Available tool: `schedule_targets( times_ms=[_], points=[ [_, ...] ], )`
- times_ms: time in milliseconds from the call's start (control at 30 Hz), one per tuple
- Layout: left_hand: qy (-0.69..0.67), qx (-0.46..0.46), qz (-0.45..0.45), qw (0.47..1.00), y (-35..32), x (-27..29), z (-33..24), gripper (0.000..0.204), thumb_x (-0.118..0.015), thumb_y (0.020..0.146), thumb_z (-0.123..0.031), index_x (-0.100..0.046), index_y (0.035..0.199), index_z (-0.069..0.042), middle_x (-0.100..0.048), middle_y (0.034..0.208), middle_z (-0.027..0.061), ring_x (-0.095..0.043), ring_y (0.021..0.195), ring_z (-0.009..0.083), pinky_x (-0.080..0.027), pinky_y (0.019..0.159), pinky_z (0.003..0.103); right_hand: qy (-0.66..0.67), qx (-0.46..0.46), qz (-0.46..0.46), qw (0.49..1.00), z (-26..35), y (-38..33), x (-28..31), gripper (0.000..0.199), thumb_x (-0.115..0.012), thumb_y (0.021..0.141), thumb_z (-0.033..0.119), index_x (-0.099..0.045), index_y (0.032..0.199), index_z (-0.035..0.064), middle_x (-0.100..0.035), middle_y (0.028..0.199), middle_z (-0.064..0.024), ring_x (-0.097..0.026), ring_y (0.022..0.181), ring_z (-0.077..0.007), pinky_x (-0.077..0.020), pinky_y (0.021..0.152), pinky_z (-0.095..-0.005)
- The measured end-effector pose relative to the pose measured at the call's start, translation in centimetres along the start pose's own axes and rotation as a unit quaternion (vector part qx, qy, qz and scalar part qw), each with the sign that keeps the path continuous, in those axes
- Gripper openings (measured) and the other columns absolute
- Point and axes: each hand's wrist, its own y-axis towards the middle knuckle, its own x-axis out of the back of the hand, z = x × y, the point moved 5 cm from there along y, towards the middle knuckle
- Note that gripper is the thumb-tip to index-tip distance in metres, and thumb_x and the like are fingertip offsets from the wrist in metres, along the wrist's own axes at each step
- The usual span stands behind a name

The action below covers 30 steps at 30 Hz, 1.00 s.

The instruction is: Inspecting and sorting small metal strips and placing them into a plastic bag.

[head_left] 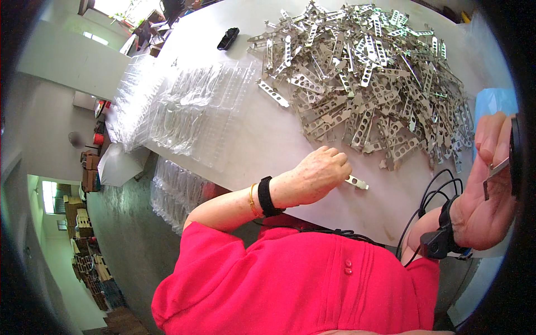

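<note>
My left hand (314,175) is closed, knuckles up, just in front of the pile. One end of a perforated metal bracket (357,182) sticks out from under its fingers; the rest is hidden. At the right edge my right hand (484,187) is raised, palm showing and fingers curled. A thin metal bracket (494,174) with a bent end lies across that palm, partly cut off by the dark rim. Beyond both hands spreads a big heap of loose silvery brackets (379,84) with round holes. A single bracket (273,93) lies at the heap's left edge.
Stacked clear plastic trays (195,111) cover the left of the white table (251,148), and more trays (180,190) stand below its edge. A small black object (228,39) sits at the back. Black cables (427,195) run by my right wrist. Blue plastic (494,100) is behind my right hand.
</note>
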Motion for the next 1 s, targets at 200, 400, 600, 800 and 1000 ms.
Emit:
schedule_targets(
  times_ms=[200, 400, 600, 800, 1000],
  points=[
    [0.0, -0.014, 0.011, 1.0, -0.3, -0.5, 0.0, 0.014, -0.063, 0.075, -0.002, -0.057, 0.087, -0.004, -0.058, 0.09, 0.0119, -0.06, 0.09, 0.0314, -0.049, 0.08, 0.041, 0.077, 0.051, 0.01, 0.996, 0.1, 1.2, -1.4, 0.016, -0.047, 0.098, 0.022, -0.038, 0.094, 0.0093, -0.043, 0.083, -0.0066, -0.042, 0.075, -0.0212, -0.0368, 0.071, -0.033],
    [-0.16, 0.023, 0.013, 0.987, 0.1, 0.8, -0.1, 0.01, -0.064, 0.083, -0.003, -0.061, 0.093, 0.0, -0.064, 0.087, 0.0132, -0.065, 0.082, 0.0334, -0.053, 0.073, 0.042, 0.033, 0.008, -0.046, 0.998, 0.2, 0.9, -1.6, 0.015, -0.049, 0.097, 0.015, -0.041, 0.085, 0.0135, -0.035, 0.08, 0.0004, -0.034, 0.075, -0.0144, -0.0273, 0.072, -0.0332],
    [-0.709, 0.113, -0.058, 0.694, 2.9, 4.4, 2.4, 0.011, -0.064, 0.1, -0.009, -0.064, 0.108, -0.002, -0.072, 0.097, 0.0075, -0.071, 0.087, 0.0161, -0.058, 0.074, 0.029, 0.023, -0.016, -0.079, 0.996, 0.0, 0.6, -1.8, 0.022, -0.044, 0.107, 0.026, -0.049, 0.096, 0.0074, -0.046, 0.081, -0.0016, -0.042, 0.073, -0.0138, -0.0341, 0.069, -0.0315],
    [-0.808, 0.148, -0.106, 0.56, 4.4, 4.4, 5.3, 0.017, -0.061, 0.101, -0.008, -0.058, 0.117, -0.005, -0.072, 0.105, 0.0152, -0.073, 0.094, 0.024, -0.06, 0.083, 0.035, 0.012, -0.032, -0.087, 0.996, -0.4, 0.9, -2.9, 0.025, -0.045, 0.107, 0.025, -0.053, 0.109, 0.0008, -0.051, 0.082, -0.0039, -0.047, 0.072, -0.0138, -0.0381, 0.066, -0.0282],
    [-0.82, 0.149, -0.117, 0.54, 4.1, 2.3, 6.8, 0.01, -0.06, 0.101, -0.01, -0.056, 0.111, -0.008, -0.072, 0.108, 0.0186, -0.074, 0.094, 0.0266, -0.06, 0.085, 0.038, 0.031, -0.097, -0.114, 0.988, -2.3, 0.7, -4.4, 0.023, -0.052, 0.106, 0.021, -0.055, 0.113, -0.0009, -0.055, 0.08, -0.0052, -0.048, 0.069, -0.012, -0.0407, 0.063, -0.0277]
  ],
)
